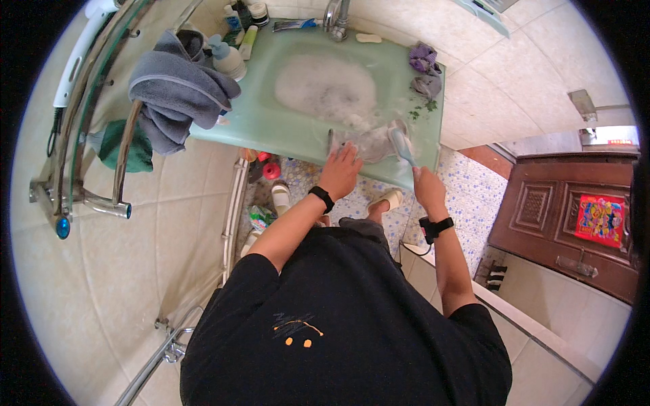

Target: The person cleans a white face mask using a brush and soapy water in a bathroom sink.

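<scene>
A wet, soapy grey sock [373, 143] lies flat across the front ledge of a pale green glass washbasin [264, 133]. My left hand [342, 170] rests on its left part, fingers spread and pressing down. In my right hand [429, 190] is the handle of a light blue scrubbing brush [402, 145]. The brush head touches the sock's right end, and its bristles are hidden beneath. White suds [325, 86] fill the bowl behind, hiding whatever is under them.
A chrome faucet [337, 23] stands behind the bowl, beside a bar of soap [368, 38]. Crumpled purple cloth [423, 57], a grey cloth [426, 86] and green leaves [422, 108] lie at right. A pump bottle [227, 58] and a hanging grey towel [177, 86] are at left.
</scene>
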The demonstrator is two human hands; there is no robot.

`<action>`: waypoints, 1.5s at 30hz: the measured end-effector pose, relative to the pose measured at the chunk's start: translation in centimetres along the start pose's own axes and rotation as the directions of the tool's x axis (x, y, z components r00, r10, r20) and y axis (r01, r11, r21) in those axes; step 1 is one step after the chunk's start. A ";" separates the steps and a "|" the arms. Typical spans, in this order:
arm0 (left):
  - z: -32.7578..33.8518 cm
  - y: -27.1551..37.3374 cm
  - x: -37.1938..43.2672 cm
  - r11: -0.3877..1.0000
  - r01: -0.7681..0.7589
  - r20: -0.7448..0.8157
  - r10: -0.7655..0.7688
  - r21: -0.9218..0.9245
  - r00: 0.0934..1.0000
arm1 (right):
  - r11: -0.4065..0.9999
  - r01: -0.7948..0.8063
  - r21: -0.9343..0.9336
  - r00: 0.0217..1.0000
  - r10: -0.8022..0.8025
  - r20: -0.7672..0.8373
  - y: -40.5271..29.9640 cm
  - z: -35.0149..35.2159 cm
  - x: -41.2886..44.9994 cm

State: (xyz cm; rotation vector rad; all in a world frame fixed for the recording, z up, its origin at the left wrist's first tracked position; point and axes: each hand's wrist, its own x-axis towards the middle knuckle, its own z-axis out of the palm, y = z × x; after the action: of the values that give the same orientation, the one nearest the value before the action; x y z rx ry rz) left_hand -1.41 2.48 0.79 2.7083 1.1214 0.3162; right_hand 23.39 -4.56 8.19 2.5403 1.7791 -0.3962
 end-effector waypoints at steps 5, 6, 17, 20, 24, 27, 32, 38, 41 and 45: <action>-0.5 2.1 2.1 0.984 -0.009 -0.057 -0.001 -0.179 0.998 | 0.995 0.078 0.064 0.996 -0.075 -0.041 -3.4 1.1 -0.5; -0.3 2.0 2.0 0.984 -0.014 -0.058 0.003 -0.176 0.998 | 0.993 0.102 0.060 0.995 -0.101 -0.019 -3.8 1.4 -0.5; 0.7 1.8 0.9 0.991 0.010 -0.017 -0.012 -0.131 1.000 | 0.990 0.132 0.050 0.991 -0.133 0.003 -2.0 2.0 0.6; 0.4 1.7 1.2 0.993 0.013 0.034 -0.009 -0.119 0.999 | 0.986 0.139 0.095 0.981 -0.124 -0.150 1.9 2.1 1.7; 0.7 2.2 1.5 0.997 0.020 0.025 -0.018 -0.079 1.000 | 0.968 -0.036 0.248 0.991 0.067 -0.119 2.7 0.2 -0.5; 1.3 3.1 2.5 0.996 0.011 -0.024 -0.013 -0.092 1.000 | 0.945 -0.067 0.321 0.987 0.111 -0.120 4.2 3.3 -2.5; 2.0 3.9 3.1 0.998 -0.028 0.030 0.029 -0.049 0.999 | 0.852 -0.146 0.503 0.989 0.136 0.057 2.8 5.9 -2.0; 2.1 3.6 2.7 0.999 -0.038 0.027 0.038 -0.014 0.999 | 0.918 0.087 0.388 0.986 -0.023 -0.167 -0.6 4.2 -0.6; 1.5 3.4 2.6 0.993 0.000 0.068 0.008 -0.118 0.998 | 0.991 -0.040 0.125 0.996 0.049 -0.070 -1.9 0.6 0.5; 1.2 3.4 2.6 0.997 -0.031 0.050 0.034 -0.067 0.998 | 0.999 -0.032 0.033 0.984 0.038 -0.175 -0.4 0.8 1.6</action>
State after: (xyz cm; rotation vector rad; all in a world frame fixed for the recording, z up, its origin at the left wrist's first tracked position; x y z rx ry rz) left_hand 2.99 1.85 0.83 2.6638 1.0356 0.2821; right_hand 23.34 -3.03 7.12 2.6998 1.7918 -0.2048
